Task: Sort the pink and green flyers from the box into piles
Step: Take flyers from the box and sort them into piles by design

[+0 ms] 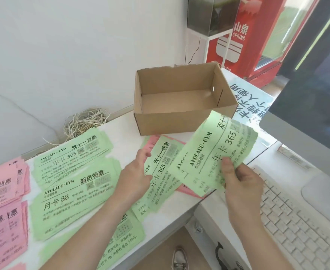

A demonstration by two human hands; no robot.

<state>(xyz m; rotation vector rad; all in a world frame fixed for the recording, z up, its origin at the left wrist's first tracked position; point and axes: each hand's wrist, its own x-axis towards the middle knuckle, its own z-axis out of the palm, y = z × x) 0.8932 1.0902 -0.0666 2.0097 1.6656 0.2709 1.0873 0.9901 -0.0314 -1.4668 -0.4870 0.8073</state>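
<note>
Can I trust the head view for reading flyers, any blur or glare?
Head view: soft even daylight, no glare on the table; large print on the green flyer in the right hand reads clearly, fine print smears; wide-angle skews the monitor edges.

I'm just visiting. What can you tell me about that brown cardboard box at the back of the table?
The cardboard box is plain brown corrugated card, open-topped and empty, with its bare floor showing. It stands upright on the white table, behind the flyers. Its right wall has a small round hole and a slit, and the back rim looks ragged. No hand touches it. The green flyer held in the right hand only hides its front right corner.
</note>
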